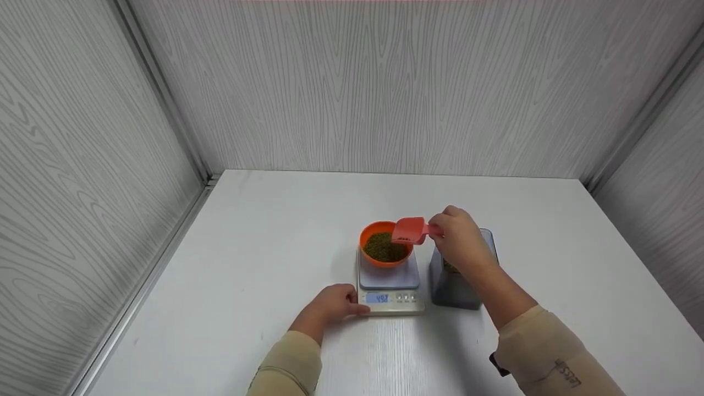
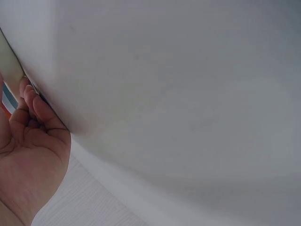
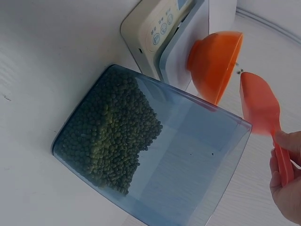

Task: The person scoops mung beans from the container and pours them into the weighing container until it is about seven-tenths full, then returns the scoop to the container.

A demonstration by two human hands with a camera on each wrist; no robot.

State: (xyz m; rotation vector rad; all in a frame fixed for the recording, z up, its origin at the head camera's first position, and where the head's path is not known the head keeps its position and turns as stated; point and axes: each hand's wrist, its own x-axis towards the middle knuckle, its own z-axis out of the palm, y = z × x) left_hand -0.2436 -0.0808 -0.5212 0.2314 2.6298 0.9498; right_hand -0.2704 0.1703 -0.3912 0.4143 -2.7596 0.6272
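Note:
In the head view my right hand grips the handle of a red scoop, its blade tilted over the right rim of an orange bowl. A few green beans drop from the scoop's lip in the right wrist view. More beans fill much of the bowl, which sits on a kitchen scale with a lit display. My left hand holds the scale's front left corner, thumb along the front edge; curled fingers show beside the scale in the left wrist view.
Right of the scale stands a tall see-through bluish container, partly full of green beans; my right forearm overlaps it in the head view. Grey wood-grain panels enclose the white table at the back and sides.

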